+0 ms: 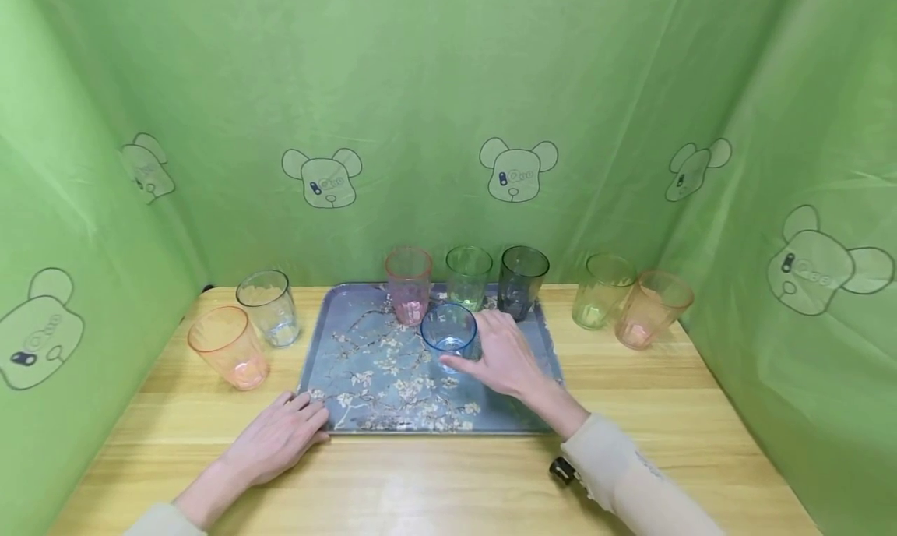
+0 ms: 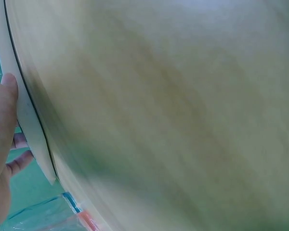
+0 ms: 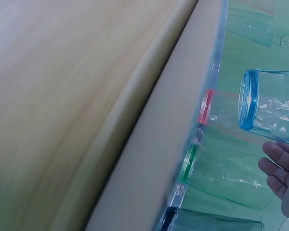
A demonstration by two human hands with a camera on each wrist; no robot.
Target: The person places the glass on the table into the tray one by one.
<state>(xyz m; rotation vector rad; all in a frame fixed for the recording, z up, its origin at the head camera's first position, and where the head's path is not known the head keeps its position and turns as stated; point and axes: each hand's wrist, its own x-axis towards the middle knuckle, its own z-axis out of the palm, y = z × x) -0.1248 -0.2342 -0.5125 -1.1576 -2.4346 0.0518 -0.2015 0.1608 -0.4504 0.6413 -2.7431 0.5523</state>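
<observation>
A clear blue-rimmed cup (image 1: 448,332) stands upright on a blue flower-patterned tray (image 1: 350,364). At its right side is my right hand (image 1: 501,357), thumb extended across the front and fingers loosely spread. In the right wrist view, the fingers (image 3: 279,163) lie beside the blue cup (image 3: 274,106), not wrapped round it; whether they touch it is unclear. My left hand (image 1: 276,435) rests flat by the tray's front left corner, fingertips at its edge. Behind the blue cup, a pink cup (image 1: 409,287), a green cup (image 1: 468,275) and a dark grey cup (image 1: 522,283) stand in a row.
Left of the tray, an orange cup (image 1: 231,349) and a clear dark-rimmed cup (image 1: 269,306) stand on the wooden table (image 1: 392,489). To its right are a yellow-green cup (image 1: 603,290) and an orange-pink cup (image 1: 652,310). Green curtains (image 1: 420,92) enclose the back and sides.
</observation>
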